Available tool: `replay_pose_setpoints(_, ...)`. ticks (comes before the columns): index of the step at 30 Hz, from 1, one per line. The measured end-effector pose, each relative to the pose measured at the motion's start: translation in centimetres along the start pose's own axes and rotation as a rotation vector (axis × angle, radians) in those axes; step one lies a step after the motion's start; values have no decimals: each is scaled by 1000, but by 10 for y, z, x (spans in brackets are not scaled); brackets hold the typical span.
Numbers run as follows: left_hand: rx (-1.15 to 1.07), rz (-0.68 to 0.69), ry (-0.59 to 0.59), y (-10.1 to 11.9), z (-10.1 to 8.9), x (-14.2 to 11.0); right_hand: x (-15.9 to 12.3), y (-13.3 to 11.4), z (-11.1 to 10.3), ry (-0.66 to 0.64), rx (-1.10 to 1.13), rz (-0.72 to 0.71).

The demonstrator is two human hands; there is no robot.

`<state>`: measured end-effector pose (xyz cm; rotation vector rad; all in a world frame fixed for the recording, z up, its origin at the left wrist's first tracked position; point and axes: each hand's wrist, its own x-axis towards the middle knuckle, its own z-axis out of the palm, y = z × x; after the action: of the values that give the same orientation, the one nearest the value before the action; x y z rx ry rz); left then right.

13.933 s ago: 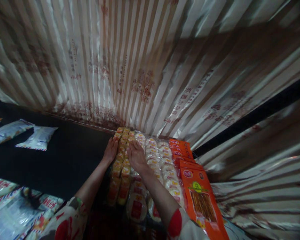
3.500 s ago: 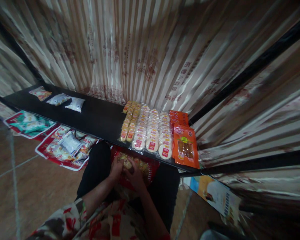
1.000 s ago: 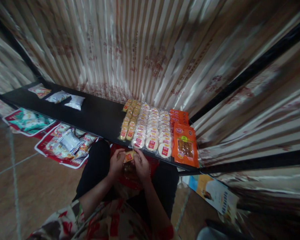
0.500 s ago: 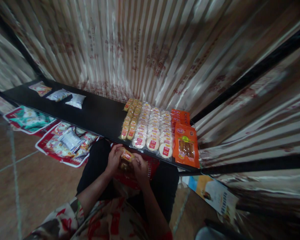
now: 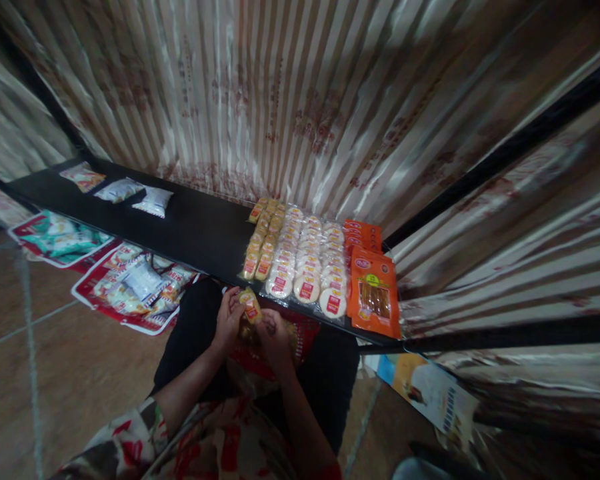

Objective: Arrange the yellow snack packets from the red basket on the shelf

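Beyond the black shelf (image 5: 205,237) hangs the striped curtain (image 5: 260,100); below, your left hand (image 5: 227,323) pinches the yellow packet (image 5: 251,306), now tipped steeper than a moment ago, so you're apparently turning it. Your right hand's (image 5: 276,339) fingers curl by its lower end, grip unclear.

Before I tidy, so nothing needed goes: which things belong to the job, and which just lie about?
Apparently in use: yellow packet in left hand; red bag between the knees; matching yellow rows; black shelf.
Seemingly aside: three pouches; round white packets; orange packets.
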<state>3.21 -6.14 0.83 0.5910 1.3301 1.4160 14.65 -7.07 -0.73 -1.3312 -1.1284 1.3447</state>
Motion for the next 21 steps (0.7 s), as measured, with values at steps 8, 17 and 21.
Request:
replay_pose_setpoints(8, 6, 51, 91, -5, 0, 4, 2, -3, 10, 21, 11, 1)
replay_pose_setpoints(17, 15, 90, 206, -10, -1, 14, 8, -4, 19, 40, 19, -11)
replay_pose_setpoints(21, 56, 113, 200, -12, -2, 18, 10, -3, 21, 25, 10, -36)
